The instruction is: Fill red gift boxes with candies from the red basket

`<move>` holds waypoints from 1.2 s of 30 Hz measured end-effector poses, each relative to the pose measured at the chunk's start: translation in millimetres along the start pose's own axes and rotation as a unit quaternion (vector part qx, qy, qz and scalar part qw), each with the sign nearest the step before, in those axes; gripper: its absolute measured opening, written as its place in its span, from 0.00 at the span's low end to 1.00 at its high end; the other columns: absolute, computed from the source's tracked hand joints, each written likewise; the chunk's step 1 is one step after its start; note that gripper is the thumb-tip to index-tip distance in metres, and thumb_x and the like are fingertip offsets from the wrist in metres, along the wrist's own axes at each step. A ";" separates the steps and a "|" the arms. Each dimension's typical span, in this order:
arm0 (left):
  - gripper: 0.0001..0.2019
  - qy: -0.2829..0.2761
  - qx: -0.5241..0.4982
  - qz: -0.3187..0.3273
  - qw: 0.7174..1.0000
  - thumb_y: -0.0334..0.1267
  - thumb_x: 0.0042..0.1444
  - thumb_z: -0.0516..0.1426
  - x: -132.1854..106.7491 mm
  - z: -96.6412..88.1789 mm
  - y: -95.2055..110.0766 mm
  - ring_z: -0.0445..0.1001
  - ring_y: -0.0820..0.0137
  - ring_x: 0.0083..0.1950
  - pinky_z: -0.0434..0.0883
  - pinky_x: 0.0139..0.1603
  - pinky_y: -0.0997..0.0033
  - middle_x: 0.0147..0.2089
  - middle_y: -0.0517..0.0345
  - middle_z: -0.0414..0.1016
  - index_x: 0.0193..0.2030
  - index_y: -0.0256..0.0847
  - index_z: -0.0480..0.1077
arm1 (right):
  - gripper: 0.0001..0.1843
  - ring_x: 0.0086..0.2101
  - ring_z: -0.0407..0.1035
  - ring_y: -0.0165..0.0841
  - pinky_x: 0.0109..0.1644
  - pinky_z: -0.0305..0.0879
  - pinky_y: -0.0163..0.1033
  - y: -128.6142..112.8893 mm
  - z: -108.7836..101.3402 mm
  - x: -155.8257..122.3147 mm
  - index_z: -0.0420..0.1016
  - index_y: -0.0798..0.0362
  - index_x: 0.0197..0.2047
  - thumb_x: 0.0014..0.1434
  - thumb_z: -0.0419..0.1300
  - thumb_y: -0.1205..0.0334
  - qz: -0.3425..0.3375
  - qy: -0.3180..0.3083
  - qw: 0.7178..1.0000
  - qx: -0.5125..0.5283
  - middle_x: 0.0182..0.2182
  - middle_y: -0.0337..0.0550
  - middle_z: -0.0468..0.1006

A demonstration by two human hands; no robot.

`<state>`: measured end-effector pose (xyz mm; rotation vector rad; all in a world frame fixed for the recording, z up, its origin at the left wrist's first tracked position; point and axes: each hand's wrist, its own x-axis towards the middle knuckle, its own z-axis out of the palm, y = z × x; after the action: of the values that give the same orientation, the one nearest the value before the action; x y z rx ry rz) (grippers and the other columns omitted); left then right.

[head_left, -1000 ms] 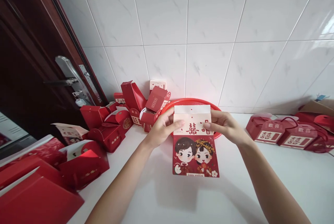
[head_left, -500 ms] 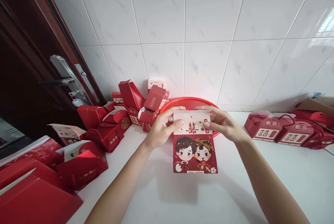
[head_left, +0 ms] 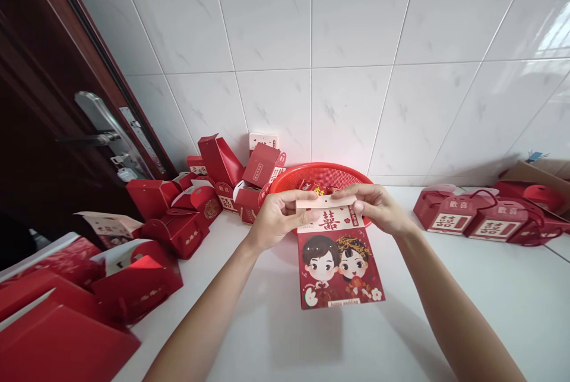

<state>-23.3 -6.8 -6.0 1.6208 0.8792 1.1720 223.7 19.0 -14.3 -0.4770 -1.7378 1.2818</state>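
A red and cream wedding gift box (head_left: 341,266), printed with a cartoon couple and a large Chinese character, is held up above the white table. My left hand (head_left: 278,218) grips its upper left corner, thumb on the front and fingers behind. My right hand (head_left: 378,208) pinches the upper right edge, near the cream flap folded at the top. Just behind the box stands a red plastic basket (head_left: 291,177) with small wrapped sweets (head_left: 317,188) in it, partly hidden by my hands and the box.
Several open red boxes (head_left: 173,230) crowd the table's left side, up to the wall. On the right, red handled boxes (head_left: 454,212) stand by a cardboard box (head_left: 519,174). A tiled wall (head_left: 351,114) closes the back; a dark door (head_left: 44,103) is at left.
The gift box has come slightly lower and tilted, its bottom swinging right. Its top flap is now bent over more, and sweets in the basket have come into sight.
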 end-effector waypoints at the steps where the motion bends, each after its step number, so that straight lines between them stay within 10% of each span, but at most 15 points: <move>1: 0.24 0.000 0.003 -0.004 1.000 0.45 0.44 0.73 0.1 0.7 -0.3 0.81 0.64 0.38 0.79 0.38 0.67 0.40 0.51 0.85 0.48 0.39 0.82 | 0.13 0.34 0.77 0.31 0.37 0.74 0.36 -0.2 0.7 0.3 0.86 0.47 0.43 0.59 0.70 0.50 0.003 0.015 1.000 -0.007 0.36 0.43 0.84; 10: 0.21 -0.001 0.035 0.041 0.999 0.48 0.60 0.63 0.4 1.3 -4.3 0.83 0.63 0.43 0.80 0.43 0.67 0.45 0.50 0.85 0.56 0.41 0.78 | 0.25 0.28 0.76 0.33 0.30 0.74 0.37 -11.5 8.6 -0.1 0.77 0.55 0.56 0.60 0.69 0.51 0.086 0.035 0.995 -0.025 0.28 0.42 0.82; 16: 0.20 0.015 -0.004 0.042 0.999 0.48 0.58 0.65 1.5 7.4 -9.5 0.82 0.63 0.42 0.79 0.42 0.68 0.40 0.52 0.85 0.53 0.41 0.81 | 0.18 0.26 0.70 0.28 0.27 0.66 0.33 -22.2 4.9 -2.8 0.79 0.58 0.33 0.61 0.67 0.49 0.067 -0.003 0.996 -0.064 0.26 0.41 0.77; 27: 0.30 -0.051 -0.073 0.025 0.996 0.54 0.58 0.65 -4.3 15.8 -2.9 0.82 0.61 0.46 0.79 0.46 0.64 0.44 0.53 0.85 0.65 0.47 0.71 | 0.18 0.24 0.65 0.28 0.24 0.58 0.33 -51.5 0.9 -16.5 0.78 0.55 0.29 0.59 0.67 0.48 0.011 0.057 0.987 -0.150 0.23 0.40 0.73; 30: 0.30 -0.055 -0.075 0.057 0.994 0.56 0.60 0.63 -4.7 14.8 3.4 0.81 0.57 0.53 0.77 0.55 0.59 0.53 0.45 0.82 0.64 0.42 0.71 | 0.16 0.25 0.66 0.30 0.24 0.58 0.35 -73.3 -15.0 -35.0 0.79 0.54 0.29 0.58 0.68 0.49 -0.047 0.229 0.935 -0.268 0.24 0.41 0.75; 36: 0.21 -0.005 -0.047 0.064 0.997 0.49 0.59 0.65 -2.1 3.9 10.2 0.83 0.61 0.45 0.79 0.53 0.59 0.46 0.48 0.84 0.53 0.39 0.75 | 0.10 0.23 0.62 0.34 0.27 0.58 0.40 -82.2 -67.1 -74.2 0.79 0.50 0.29 0.55 0.66 0.53 -0.102 0.539 0.733 -0.403 0.19 0.38 0.69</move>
<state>-19.8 -13.0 2.6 1.6234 0.7109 1.2743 334.1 -30.3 31.9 -1.1875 -1.1252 -0.1179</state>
